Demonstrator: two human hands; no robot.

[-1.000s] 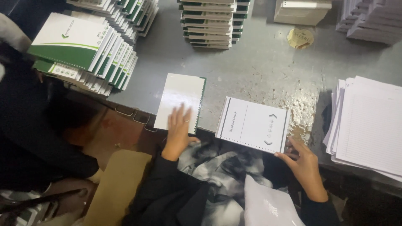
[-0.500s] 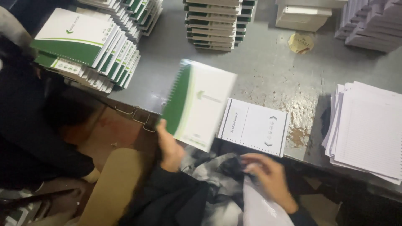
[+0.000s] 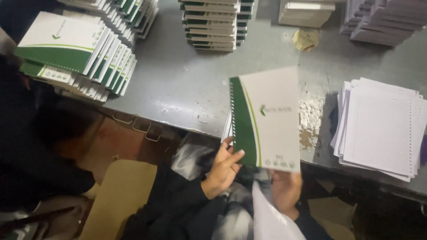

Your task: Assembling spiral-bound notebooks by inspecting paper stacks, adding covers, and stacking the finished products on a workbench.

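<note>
A notebook stands over the table's near edge, the left hand at its spine, the right hand beneath. Loose sheets lie right; notebook stacks lie left and behind.

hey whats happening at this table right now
A person seated at a grey metal table holds a green-and-white spiral-bound notebook upright in front of them. The left hand grips its bound edge; the right hand supports it from below. Fanned and stacked piles of the same notebooks lie at the left and back, and a stack of loose punched white sheets lies at the right.
</note>
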